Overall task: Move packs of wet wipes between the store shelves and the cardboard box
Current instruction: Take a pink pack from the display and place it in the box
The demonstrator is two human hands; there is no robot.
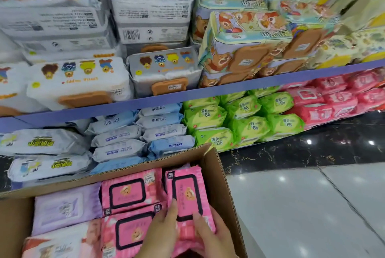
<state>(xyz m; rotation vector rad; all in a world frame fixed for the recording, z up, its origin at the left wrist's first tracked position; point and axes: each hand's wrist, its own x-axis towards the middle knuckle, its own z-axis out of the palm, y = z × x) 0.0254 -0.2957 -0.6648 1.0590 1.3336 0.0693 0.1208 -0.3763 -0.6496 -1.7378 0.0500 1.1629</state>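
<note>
A cardboard box (218, 174) stands low in front of the shelves, filled with packs of wet wipes. At its right end a pink pack (187, 191) with a black-framed lid stands on edge. My left hand (160, 232) and my right hand (210, 234) both grip its lower part, left thumb on its face, right thumb on its right side. Two more pink packs (129, 193) lie flat to its left, and a lilac pack (64, 207) lies further left. A pale pink pack (60, 243) fills the box's near left corner.
The purple-edged shelf (187, 97) carries white and grey bear-print packs (79, 82) and bear-cartoon packs (250, 49). Below it lie white, blue (162, 132), green (245, 118) and red packs (333, 101). Dark marble and pale glossy floor (312, 205) stretch to the right of the box.
</note>
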